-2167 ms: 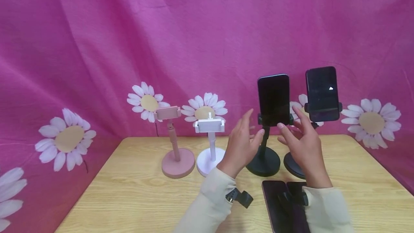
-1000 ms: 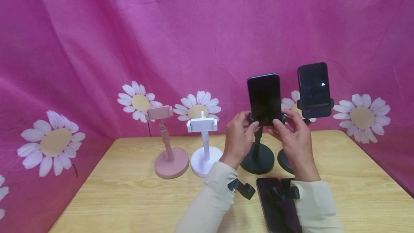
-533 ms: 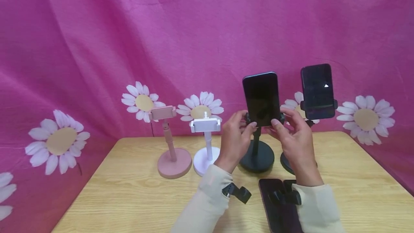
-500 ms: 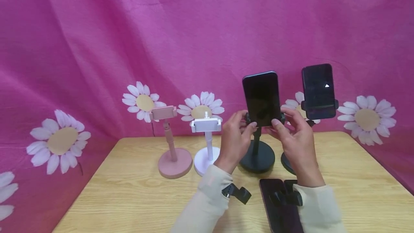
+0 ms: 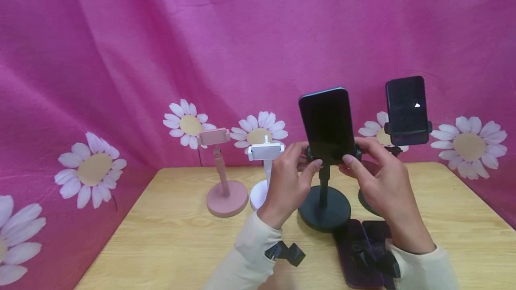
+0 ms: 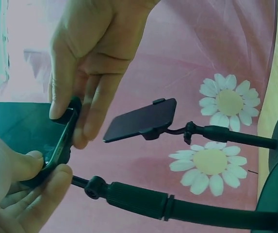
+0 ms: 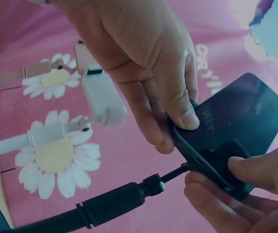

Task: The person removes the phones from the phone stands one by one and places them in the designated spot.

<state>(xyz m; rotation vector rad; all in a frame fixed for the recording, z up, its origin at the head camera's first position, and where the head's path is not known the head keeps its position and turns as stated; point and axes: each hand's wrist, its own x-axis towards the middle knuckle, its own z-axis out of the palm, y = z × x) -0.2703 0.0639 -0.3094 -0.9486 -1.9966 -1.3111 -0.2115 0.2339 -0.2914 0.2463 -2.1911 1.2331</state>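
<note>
A smartphone (image 5: pixel 327 124) with a dark screen stands upright, slightly tilted, in the clamp of a black phone stand (image 5: pixel 324 209). My left hand (image 5: pixel 287 180) grips its lower left corner and the clamp, thumb on the screen side and fingers behind. Mirroring it, my right hand (image 5: pixel 383 180) pinches the lower right corner. In the left wrist view the right hand (image 6: pixel 97 53) is at the top and the left hand (image 6: pixel 12 179) at lower left. The right wrist view shows the phone's bottom edge (image 7: pixel 199 158) between both thumbs; the fingertips behind are partly hidden.
Another black stand holding a phone (image 5: pixel 407 111) is at the right. A pink stand (image 5: pixel 227 196) and a white stand (image 5: pixel 266 152) stand to the left. Two dark phones (image 5: pixel 359 254) lie on the wooden table (image 5: pixel 161 245) in front. A pink flowered cloth (image 5: pixel 258 35) hangs behind.
Both hands came in from beside the phone and took hold of its lower corners and clamp. The black stand has since moved toward me, its base now near the lying phones.
</note>
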